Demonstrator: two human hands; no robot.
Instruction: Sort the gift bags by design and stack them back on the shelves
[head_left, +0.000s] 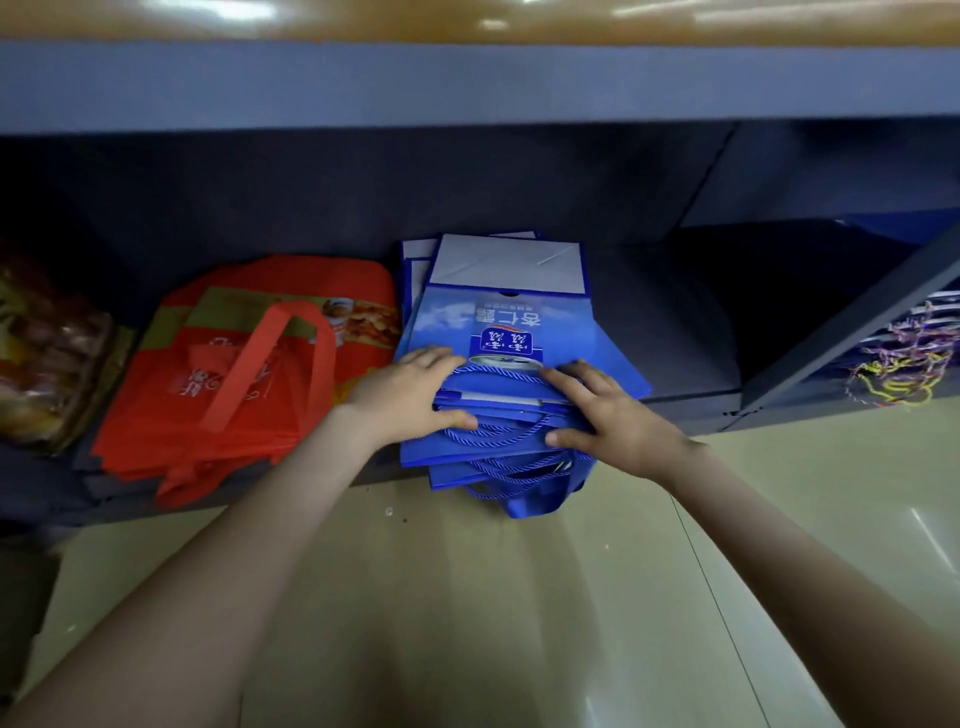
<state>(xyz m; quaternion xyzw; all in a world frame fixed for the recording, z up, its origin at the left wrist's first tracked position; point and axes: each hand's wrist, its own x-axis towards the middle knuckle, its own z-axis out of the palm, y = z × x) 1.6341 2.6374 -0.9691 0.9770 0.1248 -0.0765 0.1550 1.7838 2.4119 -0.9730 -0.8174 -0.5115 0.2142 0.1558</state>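
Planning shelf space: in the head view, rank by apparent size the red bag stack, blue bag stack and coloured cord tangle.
1-2. red bag stack, blue bag stack: look alike, unranked.
3. coloured cord tangle, clearly smallest.

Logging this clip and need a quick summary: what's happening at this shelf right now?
A person has both hands on a stack of flat blue paper gift bags with rope handles, lying on the low grey metal shelf. The left hand and right hand each grip its near end, fingers on top, thumbs at the front. That end overhangs the shelf's edge. A pile of red fabric tote bags lies to its left.
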